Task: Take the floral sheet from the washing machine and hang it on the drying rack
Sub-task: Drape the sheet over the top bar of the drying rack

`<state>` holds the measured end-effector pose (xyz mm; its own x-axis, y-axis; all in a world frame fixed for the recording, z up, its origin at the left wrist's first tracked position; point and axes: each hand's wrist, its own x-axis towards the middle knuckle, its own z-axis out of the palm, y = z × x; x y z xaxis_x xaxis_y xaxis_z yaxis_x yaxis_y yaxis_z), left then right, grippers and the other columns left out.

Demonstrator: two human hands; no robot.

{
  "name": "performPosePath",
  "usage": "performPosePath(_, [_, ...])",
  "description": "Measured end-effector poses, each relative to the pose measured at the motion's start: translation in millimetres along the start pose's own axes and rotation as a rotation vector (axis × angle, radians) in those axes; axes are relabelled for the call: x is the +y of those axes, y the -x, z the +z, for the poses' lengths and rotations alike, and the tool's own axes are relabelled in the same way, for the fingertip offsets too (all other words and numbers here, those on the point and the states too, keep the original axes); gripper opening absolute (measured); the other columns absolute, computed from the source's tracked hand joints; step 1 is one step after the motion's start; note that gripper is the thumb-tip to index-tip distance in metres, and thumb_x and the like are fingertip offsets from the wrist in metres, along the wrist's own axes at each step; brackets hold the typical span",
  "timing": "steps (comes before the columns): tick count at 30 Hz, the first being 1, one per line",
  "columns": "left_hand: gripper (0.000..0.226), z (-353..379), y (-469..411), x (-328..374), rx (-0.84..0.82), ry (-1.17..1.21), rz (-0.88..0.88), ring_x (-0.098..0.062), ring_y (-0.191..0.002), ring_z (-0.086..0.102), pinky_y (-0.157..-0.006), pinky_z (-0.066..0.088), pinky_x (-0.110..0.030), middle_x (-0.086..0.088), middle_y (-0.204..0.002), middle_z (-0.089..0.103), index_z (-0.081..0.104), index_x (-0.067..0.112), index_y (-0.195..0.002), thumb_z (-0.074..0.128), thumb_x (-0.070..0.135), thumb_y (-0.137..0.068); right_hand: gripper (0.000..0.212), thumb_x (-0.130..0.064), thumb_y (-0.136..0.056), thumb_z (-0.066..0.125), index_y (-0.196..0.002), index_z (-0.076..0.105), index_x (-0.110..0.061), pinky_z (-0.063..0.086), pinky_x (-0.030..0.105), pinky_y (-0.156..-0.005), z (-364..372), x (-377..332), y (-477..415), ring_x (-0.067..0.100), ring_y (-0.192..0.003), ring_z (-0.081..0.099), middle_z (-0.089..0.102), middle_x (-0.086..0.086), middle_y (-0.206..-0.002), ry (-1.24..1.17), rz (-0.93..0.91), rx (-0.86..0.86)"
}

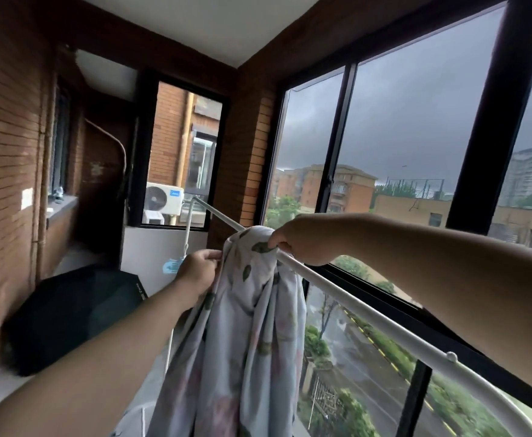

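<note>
Sheet (242,310) in left (195,269), seemingly right hand (305,244)

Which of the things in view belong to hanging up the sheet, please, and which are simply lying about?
Part of the job:
floral sheet, draped over the rail
drying rack rail
left hand, pinching the sheet's edge
right hand, gripping the sheet at the rail

Just lying about:
black umbrella by the wall
air-conditioner unit outside the window
</note>
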<state>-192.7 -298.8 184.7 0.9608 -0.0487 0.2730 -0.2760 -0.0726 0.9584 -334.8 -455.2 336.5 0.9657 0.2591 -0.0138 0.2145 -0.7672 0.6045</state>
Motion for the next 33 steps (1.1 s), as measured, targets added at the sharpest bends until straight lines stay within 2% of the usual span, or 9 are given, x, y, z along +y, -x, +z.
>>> performPosePath(4, [0.036, -6, -5, -3, -0.077, 0.181, -0.064, -0.024, -0.082, 0.066, -0.074, 0.057, -0.033, -0.013, -0.099, 0.07, 0.066, 0.015, -0.088, 0.04, -0.007, -0.096, 0.032, -0.007, -0.1, 0.045, -0.129, 0.058, -0.01, 0.031, 0.012, -0.055, -16, -16, -16, 0.019, -0.102, 0.059, 0.065, 0.004, -0.115, 0.117, 0.067, -0.091])
performPosePath(8, [0.024, -24, -28, -12, -0.253, 0.38, -0.205, -0.02, -0.068, 0.064, -0.049, 0.054, -0.026, -0.012, -0.088, 0.068, 0.065, 0.008, -0.098, 0.045, -0.005, -0.097, 0.016, -0.015, -0.099, 0.049, -0.105, 0.064, -0.01, 0.049, 0.029, -0.079, -26, -37, -47, 0.021, -0.092, 0.062, 0.066, 0.002, -0.097, 0.105, 0.204, -0.012])
performPosePath(12, [0.013, -48, -54, -19, -0.414, 0.442, -0.293, -0.022, -0.074, 0.067, -0.059, 0.054, -0.032, -0.012, -0.087, 0.069, 0.065, 0.006, -0.101, 0.058, -0.002, -0.093, 0.014, -0.012, -0.094, 0.044, -0.09, 0.056, -0.017, 0.06, 0.043, -0.071, -21, -59, -89, 0.023, -0.089, 0.063, 0.063, 0.002, -0.094, 0.005, 0.407, 0.088])
performPosePath(16, [0.02, -68, -68, -12, -0.552, 0.442, -0.361, -0.027, -0.084, 0.067, -0.064, 0.056, -0.035, -0.019, -0.098, 0.068, 0.061, -0.001, -0.11, 0.062, -0.002, -0.09, 0.019, -0.022, -0.095, 0.047, -0.097, 0.065, -0.016, 0.056, 0.035, -0.058, -11, -78, -120, 0.025, -0.086, 0.065, 0.066, 0.004, -0.095, -0.065, 0.572, 0.17])
performPosePath(20, [0.008, -76, -77, -9, -0.634, 0.351, -0.417, -0.024, -0.07, 0.066, -0.058, 0.056, -0.032, -0.014, -0.083, 0.068, 0.065, 0.0, -0.095, 0.059, 0.004, -0.094, 0.01, -0.021, -0.092, 0.055, -0.085, 0.061, -0.018, 0.042, 0.027, -0.047, 6, -89, -142, 0.023, -0.072, 0.059, 0.067, 0.007, -0.091, -0.194, 0.716, 0.209])
performPosePath(25, [0.033, -72, -105, -8, -0.878, 0.41, -0.446, -0.025, -0.084, 0.068, -0.079, 0.059, -0.036, -0.014, -0.093, 0.071, 0.069, 0.002, -0.103, 0.044, 0.023, -0.104, 0.03, -0.042, -0.097, 0.048, -0.091, 0.071, -0.024, 0.037, 0.022, -0.046, 27, -101, -171, 0.015, -0.068, 0.059, 0.069, 0.0, -0.087, -0.41, 0.862, 0.396])
performPosePath(28, [0.033, -65, -120, -7, -0.949, 0.382, -0.445, -0.023, -0.085, 0.066, -0.084, 0.056, -0.034, -0.013, -0.095, 0.07, 0.067, -0.001, -0.11, 0.045, 0.022, -0.103, 0.032, -0.049, -0.092, 0.051, -0.101, 0.07, -0.025, 0.047, 0.026, -0.057, 40, -117, -184, 0.019, -0.084, 0.065, 0.069, 0.0, -0.094, -0.411, 0.989, 0.52])
performPosePath(30, [0.027, -59, -135, -7, -0.932, 0.388, -0.408, -0.023, -0.087, 0.065, -0.094, 0.051, -0.037, -0.012, -0.093, 0.07, 0.068, 0.002, -0.104, 0.048, 0.02, -0.102, 0.035, -0.047, -0.092, 0.053, -0.112, 0.067, -0.021, 0.05, 0.033, -0.071, 45, -126, -189, 0.023, -0.098, 0.063, 0.068, 0.002, -0.105, -0.348, 1.051, 0.546])
performPosePath(33, [0.023, -50, -163, -1, -0.863, 0.478, -0.332, -0.027, -0.093, 0.065, -0.099, 0.049, -0.042, -0.015, -0.098, 0.069, 0.071, 0.005, -0.092, 0.051, 0.014, -0.098, 0.033, -0.038, -0.092, 0.051, -0.113, 0.068, -0.018, 0.048, 0.034, -0.078, 46, -129, -196, 0.025, -0.102, 0.06, 0.068, 0.004, -0.11, -0.318, 1.11, 0.59])
